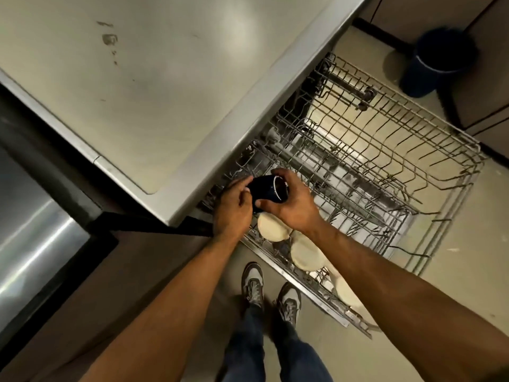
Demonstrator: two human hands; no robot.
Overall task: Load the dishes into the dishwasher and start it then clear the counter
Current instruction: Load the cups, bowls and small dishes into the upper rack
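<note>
1. I see both hands on one dark blue mug (268,190) at frame centre, over the near-left corner of the pulled-out dishwasher rack (429,166).
2. Left hand (234,206) has fingers curled round the mug's base side, from the left.
3. Right hand (293,201) wraps the rim end, thumb below and fingers over the top; the mug is tipped, mouth facing right.
4. Mug sits between the two palms, just above the rack wires; I can't tell if it touches them.
5. Three pale plates (304,255) stand in a row along the rack's near edge, just below the right wrist.
6. Steel counter (154,86) fills the upper left.
7. Blue bin (438,60) on the floor, upper right.
</note>
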